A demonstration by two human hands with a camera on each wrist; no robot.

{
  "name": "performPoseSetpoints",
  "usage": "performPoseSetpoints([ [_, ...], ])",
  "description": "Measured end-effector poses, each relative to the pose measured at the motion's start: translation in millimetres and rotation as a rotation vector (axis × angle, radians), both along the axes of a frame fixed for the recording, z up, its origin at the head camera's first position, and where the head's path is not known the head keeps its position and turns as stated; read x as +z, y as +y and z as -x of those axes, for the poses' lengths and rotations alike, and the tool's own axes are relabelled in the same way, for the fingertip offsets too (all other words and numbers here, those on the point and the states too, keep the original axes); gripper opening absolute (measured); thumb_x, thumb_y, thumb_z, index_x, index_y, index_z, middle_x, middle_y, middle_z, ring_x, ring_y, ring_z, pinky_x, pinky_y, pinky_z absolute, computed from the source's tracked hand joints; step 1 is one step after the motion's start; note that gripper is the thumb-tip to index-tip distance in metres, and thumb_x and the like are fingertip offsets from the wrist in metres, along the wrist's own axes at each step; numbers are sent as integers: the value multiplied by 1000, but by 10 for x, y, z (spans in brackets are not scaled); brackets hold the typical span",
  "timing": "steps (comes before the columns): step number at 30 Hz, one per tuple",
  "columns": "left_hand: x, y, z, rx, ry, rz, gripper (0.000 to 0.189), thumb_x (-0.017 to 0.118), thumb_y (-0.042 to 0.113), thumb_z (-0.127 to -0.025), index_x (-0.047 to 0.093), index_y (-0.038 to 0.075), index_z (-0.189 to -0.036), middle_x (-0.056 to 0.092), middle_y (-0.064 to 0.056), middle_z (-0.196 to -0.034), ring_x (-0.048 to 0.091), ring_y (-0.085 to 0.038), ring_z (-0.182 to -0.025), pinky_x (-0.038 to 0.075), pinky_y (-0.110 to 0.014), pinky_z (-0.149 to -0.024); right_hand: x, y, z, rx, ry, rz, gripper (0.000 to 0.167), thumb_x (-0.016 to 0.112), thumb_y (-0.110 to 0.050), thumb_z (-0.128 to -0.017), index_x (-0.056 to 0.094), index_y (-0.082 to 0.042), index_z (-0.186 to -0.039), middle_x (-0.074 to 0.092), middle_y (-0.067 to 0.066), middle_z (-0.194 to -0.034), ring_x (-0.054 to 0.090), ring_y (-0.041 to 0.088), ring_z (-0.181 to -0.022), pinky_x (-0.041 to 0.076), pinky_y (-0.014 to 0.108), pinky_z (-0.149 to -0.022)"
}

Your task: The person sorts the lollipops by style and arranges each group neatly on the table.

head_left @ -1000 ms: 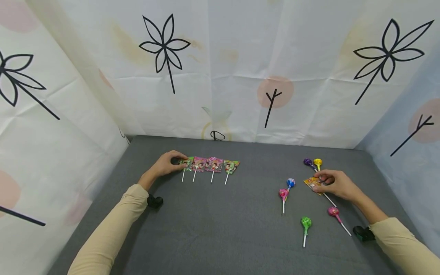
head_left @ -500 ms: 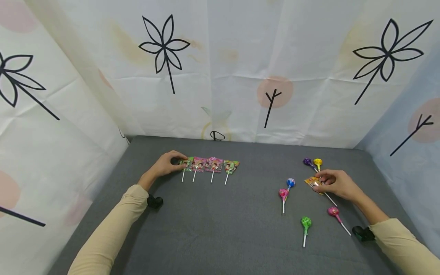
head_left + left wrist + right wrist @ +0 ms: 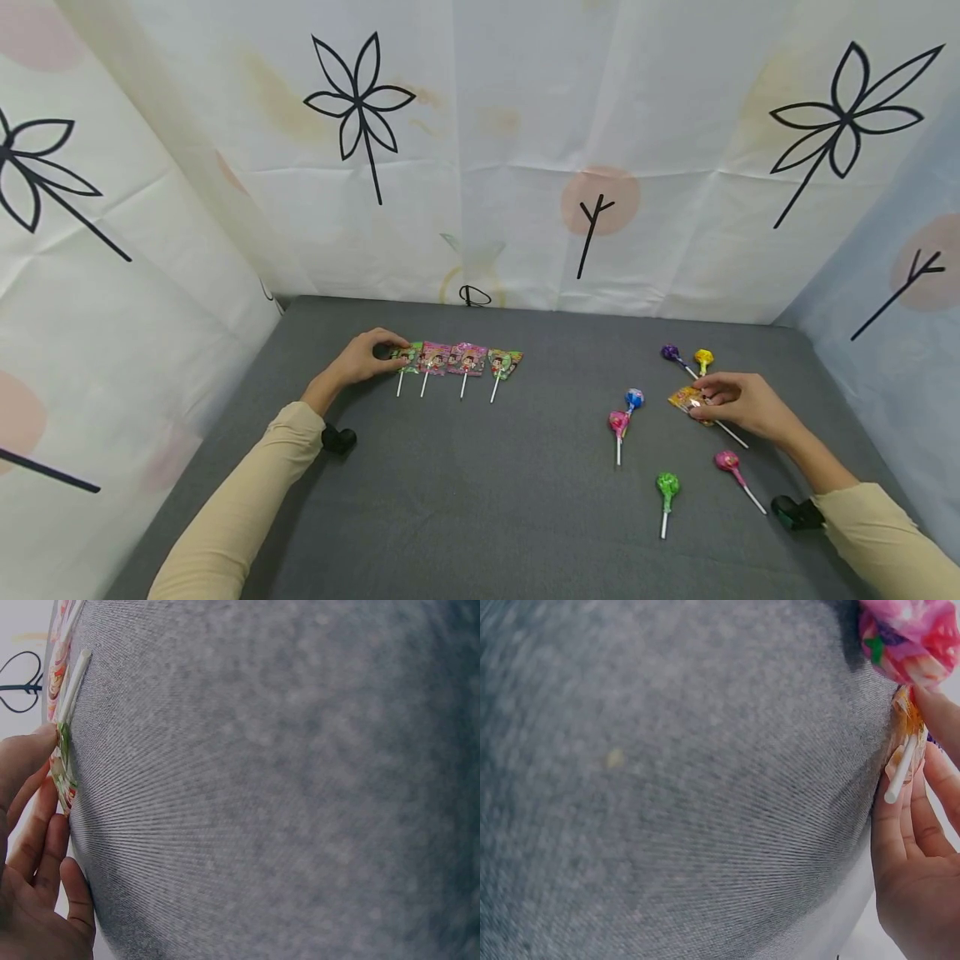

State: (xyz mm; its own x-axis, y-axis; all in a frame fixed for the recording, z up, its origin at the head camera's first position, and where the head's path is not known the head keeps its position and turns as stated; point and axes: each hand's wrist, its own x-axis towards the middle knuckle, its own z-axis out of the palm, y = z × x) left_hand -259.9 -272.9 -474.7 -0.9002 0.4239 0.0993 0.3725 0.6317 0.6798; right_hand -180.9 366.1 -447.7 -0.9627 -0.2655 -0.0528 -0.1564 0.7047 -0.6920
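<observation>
My left hand (image 3: 363, 358) holds the left end of a row of flat-wrapped lollipops, thumb and fingers about a green-wrapped lollipop (image 3: 409, 357). Beside it lie two pink-wrapped lollipops (image 3: 468, 358) and another green-wrapped one (image 3: 504, 365), sticks toward me. On the right, my right hand (image 3: 744, 406) pinches an orange-wrapped lollipop (image 3: 684, 398) low over the cloth. The right wrist view shows its short white stick (image 3: 901, 771) between the fingers. Just beyond that hand are a purple lollipop (image 3: 670, 352) and a yellow lollipop (image 3: 703, 357), whose stick is mostly hidden.
A blue lollipop (image 3: 634, 397) touches a pink lollipop (image 3: 618, 422) left of my right hand. Nearer me lie a round green lollipop (image 3: 667, 483) and a dark pink lollipop (image 3: 726, 461). Printed cloth walls (image 3: 510, 125) enclose the grey table (image 3: 465, 483).
My right hand has slid slightly to the right, taking the orange-wrapped lollipop with it. The yellow lollipop has shifted a little rightward too. My left hand has stayed still.
</observation>
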Motion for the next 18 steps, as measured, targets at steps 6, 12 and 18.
performPoseSetpoints([
  [6,-5,-7,5,1,0,2,30,79,15,-92,73,3,-120,61,-16,-120,56,-34,-106,43,-56,-92,-12,20,4,6,1,23,47,85,-15,-87,66,12,-120,68,15,-102,63,12,-82,52,23,-69],
  [12,15,-2,0,-1,0,-4,31,80,15,-92,73,3,-119,61,-16,-119,56,-34,-106,43,-55,-92,-26,37,-15,14,32,51,43,82,-12,-89,66,11,-122,68,22,-109,65,8,-86,53,23,-70],
  [18,23,4,-4,0,0,-3,31,80,16,-92,73,3,-119,62,-16,-119,56,-34,-106,43,-55,-93,-24,43,-77,-6,45,79,46,80,-12,-91,63,9,-128,70,19,-103,65,8,-81,52,25,-65],
])
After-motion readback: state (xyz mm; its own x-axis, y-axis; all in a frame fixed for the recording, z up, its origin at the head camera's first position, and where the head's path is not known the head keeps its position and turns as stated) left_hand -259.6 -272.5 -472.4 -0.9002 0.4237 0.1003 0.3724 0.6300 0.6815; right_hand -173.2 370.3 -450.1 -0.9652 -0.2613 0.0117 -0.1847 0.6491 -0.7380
